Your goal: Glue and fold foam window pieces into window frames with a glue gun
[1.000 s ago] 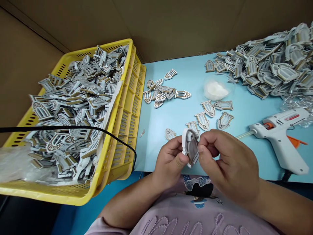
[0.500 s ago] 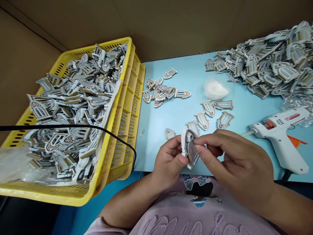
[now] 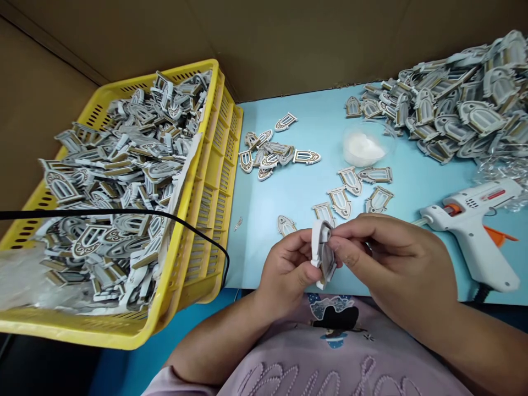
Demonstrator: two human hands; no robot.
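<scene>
Right at the near edge of the blue table (image 3: 297,192), just above the person's lap, the small arch-shaped window piece (image 3: 322,253) stands on edge, pinched from both sides. Left hand (image 3: 286,269) grips it with thumb and fingers closed on its left face; right hand (image 3: 388,258) presses fingertips against its right face, fingers curled together. Just beyond lie several loose arch pieces (image 3: 355,190) flat on the table, and a small white mound in a clear dish (image 3: 363,147). Off to the right rests a white glue gun (image 3: 474,220). Far right, a big heap of pieces (image 3: 457,104); far left, a yellow basket (image 3: 214,181) brimming with more, a black cable (image 3: 124,213) crossing it.
</scene>
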